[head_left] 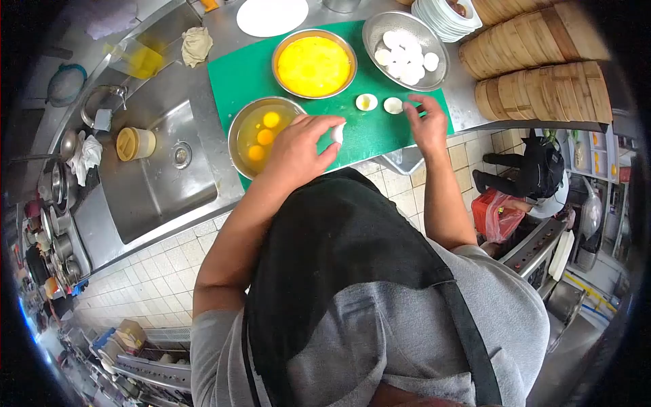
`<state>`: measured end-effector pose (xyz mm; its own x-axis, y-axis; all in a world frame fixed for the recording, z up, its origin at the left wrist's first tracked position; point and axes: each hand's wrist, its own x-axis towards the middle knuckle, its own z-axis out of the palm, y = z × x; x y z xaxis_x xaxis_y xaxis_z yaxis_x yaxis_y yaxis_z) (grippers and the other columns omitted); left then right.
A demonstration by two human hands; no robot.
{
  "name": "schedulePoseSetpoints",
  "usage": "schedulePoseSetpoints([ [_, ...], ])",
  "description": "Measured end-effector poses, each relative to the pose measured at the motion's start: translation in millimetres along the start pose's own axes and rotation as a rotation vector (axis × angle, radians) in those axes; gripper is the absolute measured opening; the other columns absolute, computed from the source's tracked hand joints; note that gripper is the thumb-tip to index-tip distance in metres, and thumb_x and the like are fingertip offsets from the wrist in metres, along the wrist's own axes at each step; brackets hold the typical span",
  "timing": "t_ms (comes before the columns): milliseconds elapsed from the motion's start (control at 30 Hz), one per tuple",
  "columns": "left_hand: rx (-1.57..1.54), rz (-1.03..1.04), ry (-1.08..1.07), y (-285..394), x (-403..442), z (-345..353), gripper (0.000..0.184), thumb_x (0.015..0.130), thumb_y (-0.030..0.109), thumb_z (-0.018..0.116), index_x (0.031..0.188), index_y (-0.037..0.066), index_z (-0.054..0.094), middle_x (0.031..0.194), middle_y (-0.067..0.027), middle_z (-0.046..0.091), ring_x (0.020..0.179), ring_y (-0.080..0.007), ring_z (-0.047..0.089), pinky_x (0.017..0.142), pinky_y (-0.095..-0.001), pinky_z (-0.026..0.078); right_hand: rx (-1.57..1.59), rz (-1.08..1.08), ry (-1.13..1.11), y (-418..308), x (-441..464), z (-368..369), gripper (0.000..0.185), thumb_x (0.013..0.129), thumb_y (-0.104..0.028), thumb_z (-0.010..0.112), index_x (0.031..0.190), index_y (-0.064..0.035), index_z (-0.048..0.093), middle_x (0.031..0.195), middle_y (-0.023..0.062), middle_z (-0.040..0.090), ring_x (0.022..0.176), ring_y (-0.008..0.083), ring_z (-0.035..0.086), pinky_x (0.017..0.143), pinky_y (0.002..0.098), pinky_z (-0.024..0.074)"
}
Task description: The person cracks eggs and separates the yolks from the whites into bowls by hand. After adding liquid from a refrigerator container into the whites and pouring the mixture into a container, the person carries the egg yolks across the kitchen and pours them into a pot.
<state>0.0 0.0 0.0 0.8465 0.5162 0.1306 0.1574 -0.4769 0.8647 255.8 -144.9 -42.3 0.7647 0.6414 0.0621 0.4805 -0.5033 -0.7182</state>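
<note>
My left hand (302, 149) is closed around a white egg (338, 133), gripped between thumb and fingers; whether its shell is whole I cannot tell. This hand is beside a metal bowl (234, 139) with three visible yolks (264, 137) in clear egg white, and partly covers its right side. My right hand (428, 125) is over the right end of the green cutting board (230, 71), fingers apart and holding nothing visible. Near its fingertips lies a half eggshell (393, 105), with another half eggshell (367, 102) to the left, yellow inside.
Behind are a bowl (276, 62) of yellow egg liquid and a perforated bowl (369, 41) of white eggs. A sink (156, 197) lies left; bamboo steamers (542, 95) and stacked plates (441, 24) stand right. Another person (536, 169) is at far right by a red bag (494, 214).
</note>
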Motion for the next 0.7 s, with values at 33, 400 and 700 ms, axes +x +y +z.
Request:
schedulePoseSetpoints([
  [33, 0.111, 0.049, -0.009, 0, 4, 1, 0.038, 0.076, 0.014, 0.072, 0.113, 0.012, 0.065, 0.106, -0.0108, 0.067, 0.102, -0.029, 0.06, 0.09, -0.036, 0.048, -0.042, -0.054, 0.063, -10, 4, -7, 0.02, 0.082, -0.016, 0.071, 0.1, -0.0055, 0.07, 0.098, 0.0168, 0.069, 0.081, 0.0242, 0.066, 0.074, 0.0397, 0.0511],
  [400, 0.399, 0.22, -0.026, -11, 31, 24, 0.039, 0.077, 0.007, 0.07, 0.115, 0.011, 0.065, 0.111, -0.0072, 0.066, 0.11, -0.0271, 0.056, 0.097, -0.0405, 0.044, -0.39, -0.265, 0.031, -18, 151, -16, 0.023, 0.087, -0.028, 0.064, 0.104, -0.0144, 0.071, 0.101, 0.0139, 0.069, 0.098, 0.0343, 0.064, 0.084, 0.0434, 0.0504],
  [700, 0.267, -0.176, 0.515, -23, -49, -76, 0.035, 0.081, 0.012, 0.072, 0.115, 0.01, 0.067, 0.113, -0.0076, 0.068, 0.099, -0.0234, 0.063, 0.085, -0.0353, 0.049, -0.984, -0.339, -0.283, -25, 198, 40, 0.041, 0.087, -0.039, 0.061, 0.123, -0.0189, 0.063, 0.12, 0.008, 0.065, 0.114, 0.03, 0.06, 0.091, 0.0456, 0.0499],
])
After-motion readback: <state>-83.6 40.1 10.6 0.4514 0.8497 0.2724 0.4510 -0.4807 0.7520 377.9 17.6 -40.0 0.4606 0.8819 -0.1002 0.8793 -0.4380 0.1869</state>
